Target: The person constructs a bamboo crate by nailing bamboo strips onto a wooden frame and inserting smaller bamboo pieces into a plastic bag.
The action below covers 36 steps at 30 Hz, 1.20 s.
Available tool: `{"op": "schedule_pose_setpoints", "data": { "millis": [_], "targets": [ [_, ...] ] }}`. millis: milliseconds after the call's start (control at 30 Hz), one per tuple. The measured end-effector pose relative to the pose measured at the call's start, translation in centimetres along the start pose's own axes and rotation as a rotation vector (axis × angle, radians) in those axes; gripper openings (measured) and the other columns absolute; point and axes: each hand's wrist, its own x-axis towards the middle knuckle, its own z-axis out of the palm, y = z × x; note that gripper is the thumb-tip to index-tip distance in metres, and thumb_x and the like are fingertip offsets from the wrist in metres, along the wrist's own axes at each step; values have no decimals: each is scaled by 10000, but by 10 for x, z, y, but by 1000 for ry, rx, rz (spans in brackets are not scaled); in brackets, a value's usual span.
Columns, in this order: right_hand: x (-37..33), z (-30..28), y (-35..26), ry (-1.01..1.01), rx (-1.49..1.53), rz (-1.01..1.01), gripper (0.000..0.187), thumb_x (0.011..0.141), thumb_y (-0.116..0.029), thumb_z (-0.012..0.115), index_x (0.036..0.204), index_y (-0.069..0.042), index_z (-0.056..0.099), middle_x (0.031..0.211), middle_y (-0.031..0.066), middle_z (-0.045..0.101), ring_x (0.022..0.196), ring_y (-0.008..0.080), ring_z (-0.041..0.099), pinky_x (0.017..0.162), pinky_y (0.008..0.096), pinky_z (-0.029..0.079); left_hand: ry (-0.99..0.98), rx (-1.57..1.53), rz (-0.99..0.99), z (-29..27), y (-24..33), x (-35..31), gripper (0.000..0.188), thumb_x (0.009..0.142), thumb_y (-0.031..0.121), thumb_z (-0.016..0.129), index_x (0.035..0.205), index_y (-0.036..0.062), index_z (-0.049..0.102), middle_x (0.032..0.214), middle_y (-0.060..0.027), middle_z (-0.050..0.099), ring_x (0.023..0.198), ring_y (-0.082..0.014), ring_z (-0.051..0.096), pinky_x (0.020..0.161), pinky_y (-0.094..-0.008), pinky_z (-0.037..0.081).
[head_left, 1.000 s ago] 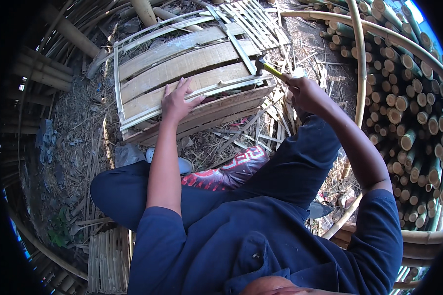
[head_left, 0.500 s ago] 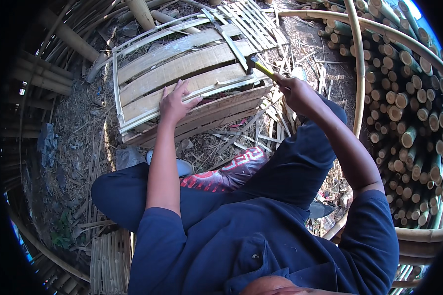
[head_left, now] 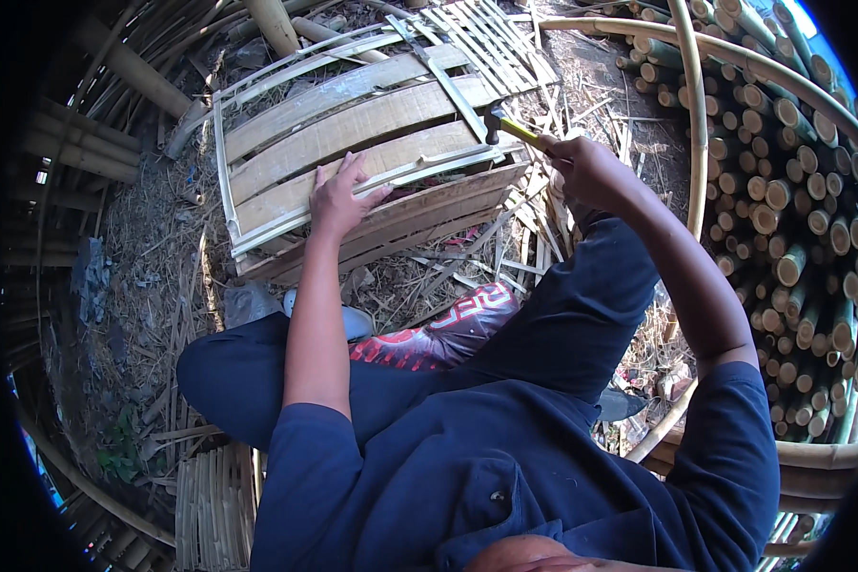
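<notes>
A wooden slatted crate [head_left: 348, 127] lies before me, with pale bamboo strips along its edges. My left hand [head_left: 341, 198] rests on the crate's near top edge, fingers spread over the nearest slat and the edge strip [head_left: 405, 175]. My right hand [head_left: 589, 172] is closed round the yellow-green handle of a hammer [head_left: 517, 130]. Its dark head is over the crate's near right corner, close to the end of a crosswise strip [head_left: 445, 83]; whether it touches the wood I cannot tell.
Cut bamboo poles [head_left: 782, 210] are stacked at the right behind a bent bamboo rail [head_left: 693, 124]. A slatted bamboo panel [head_left: 491, 43] adjoins the crate's far right. Straw and split offcuts litter the ground. A bundle of bamboo strips [head_left: 212, 510] lies at lower left.
My right hand and the hammer have shifted slightly to the right, and my right elbow has swung outward. My left hand has stayed in place on the crate.
</notes>
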Motion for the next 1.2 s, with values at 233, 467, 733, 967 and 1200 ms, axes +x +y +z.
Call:
{"op": "schedule_pose_setpoints", "data": {
  "millis": [233, 467, 733, 967, 1200],
  "targets": [
    [3, 10, -4, 57, -64, -79, 351, 1013, -144, 623, 1360, -119, 663, 907, 276, 709, 781, 346, 723, 743, 447, 532, 23, -36, 3, 4, -5, 1, 845, 811, 589, 790, 1478, 126, 556, 1194, -70, 726, 1437, -216, 492, 1275, -563, 179],
    [11, 16, 3, 28, -19, -12, 384, 989, -97, 586, 1363, -126, 666, 913, 257, 711, 804, 335, 724, 776, 447, 533, 3, 1, -9, 2, -6, 0, 830, 840, 571, 773, 1515, 163, 515, 1161, -59, 736, 1452, -194, 473, 1279, -525, 191],
    [23, -8, -18, 268, 104, -76, 320, 1029, -147, 606, 1336, -91, 679, 853, 279, 689, 742, 257, 708, 734, 408, 530, 9, 6, -8, 1, -6, 0, 829, 841, 587, 764, 1519, 182, 512, 1186, -65, 740, 1456, -186, 465, 1283, -524, 187],
    [14, -36, -7, -18, -95, -105, 373, 975, -75, 620, 1341, -113, 686, 969, 196, 751, 812, 262, 730, 767, 396, 560, -10, 8, -39, -5, -7, -3, 835, 832, 591, 773, 1517, 190, 514, 1166, -58, 740, 1474, -198, 444, 1281, -536, 186],
    [41, -36, 0, 319, 337, -61, 418, 1032, -170, 636, 1450, -179, 614, 990, 53, 587, 823, 71, 524, 717, 274, 435, 70, -34, 128, -5, -3, 0, 572, 825, 497, 814, 1253, 129, 720, 1374, -76, 677, 1422, -235, 513, 1258, -601, 192]
  ]
}}
